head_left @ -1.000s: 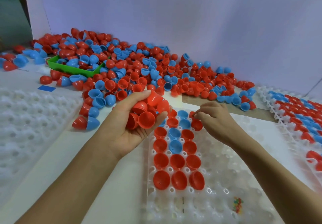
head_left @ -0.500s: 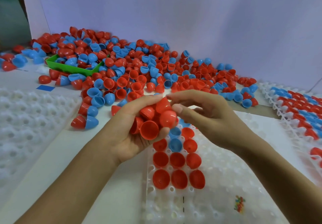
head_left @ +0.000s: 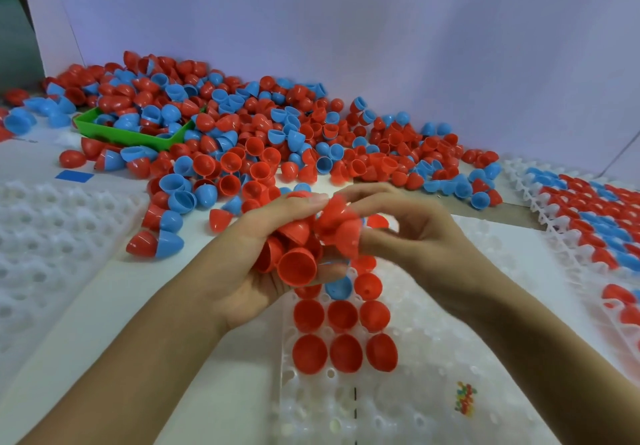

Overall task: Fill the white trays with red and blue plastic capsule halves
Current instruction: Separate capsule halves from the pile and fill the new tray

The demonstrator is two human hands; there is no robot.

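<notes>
While the left hand [head_left: 242, 264] cups a cluster of red plastic capsule halves [head_left: 298, 264] above the white moulded tray [head_left: 433, 358], the right hand [head_left: 408, 233], at the tray's far row a second ago, now pinches one blurred red half [head_left: 341, 226] from the cluster, ready for the next empty pocket.

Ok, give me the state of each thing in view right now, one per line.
left hand: cupped, holds a bunch of red halves
right hand: pinches one red half, blurred
centre tray: partly filled, three columns
right tray: mostly filled, red and blue
left tray: no halves seen in it
green bin: holds halves
loose pile: heaped behind the trays
</notes>
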